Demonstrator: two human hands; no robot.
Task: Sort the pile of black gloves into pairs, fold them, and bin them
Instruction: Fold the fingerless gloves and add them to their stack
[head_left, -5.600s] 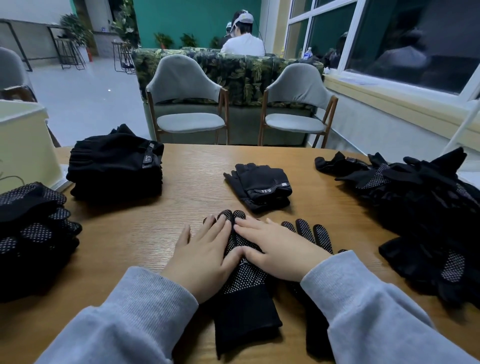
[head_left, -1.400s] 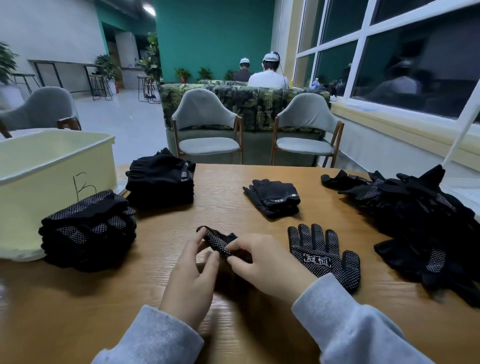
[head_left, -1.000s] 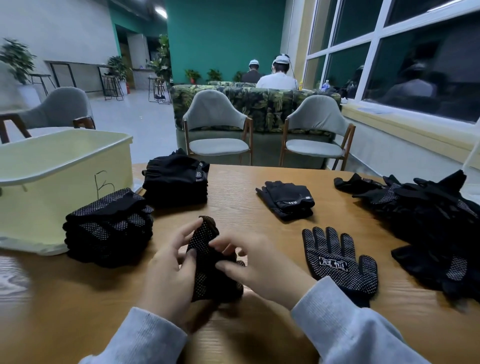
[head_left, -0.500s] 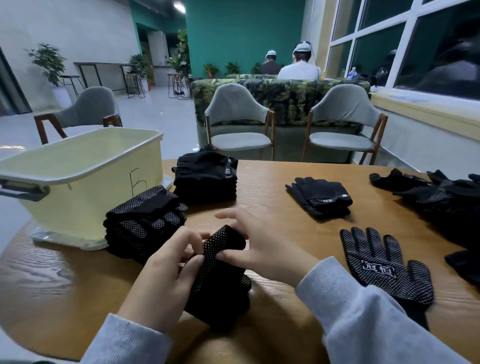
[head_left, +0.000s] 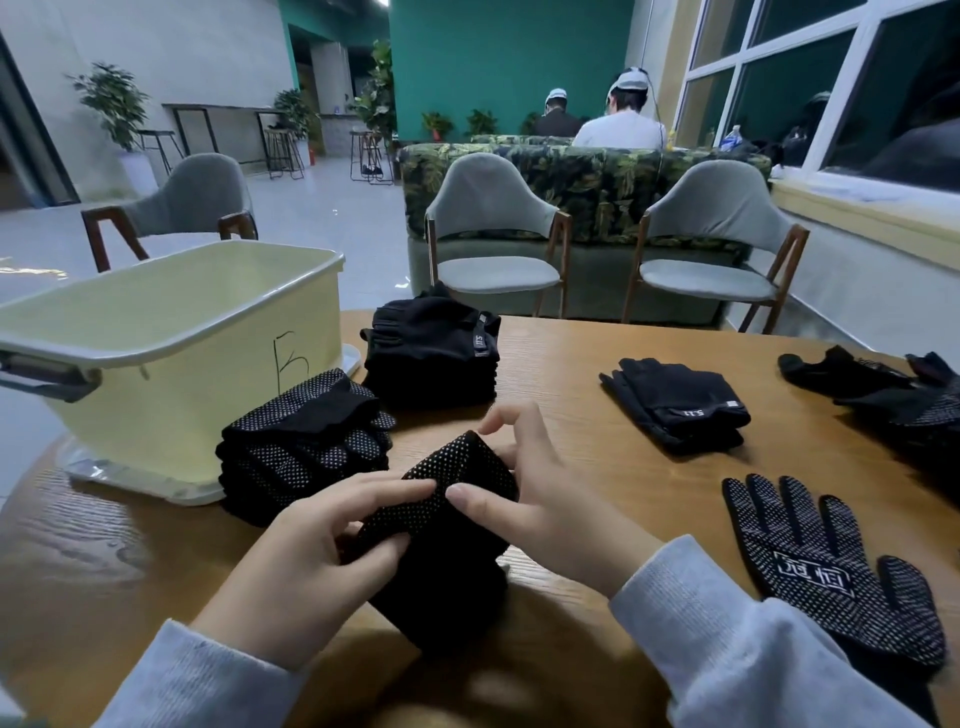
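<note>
A folded dotted black glove (head_left: 449, 483) is held just above the wooden table (head_left: 597, 467) in front of me. My left hand (head_left: 311, 551) pinches its near left edge. My right hand (head_left: 540, 499) grips its right side, thumb on top. A stack of folded dotted gloves (head_left: 304, 441) lies left of it, beside the pale yellow bin (head_left: 171, 343). A stack of plain black gloves (head_left: 434, 348) sits behind. One folded plain pair (head_left: 675, 405) lies mid-table. A flat dotted glove (head_left: 826, 566) lies at right. The unsorted pile (head_left: 904, 400) is at far right.
Two grey chairs (head_left: 493, 244) stand behind the table, with a leaf-patterned sofa and two seated people beyond. Another grey chair (head_left: 182, 208) stands past the bin. A window sill runs along the right wall.
Both hands folded the dotted glove over and lifted it, shifting it left toward the dotted stack. My view has turned left, bringing the bin into sight.
</note>
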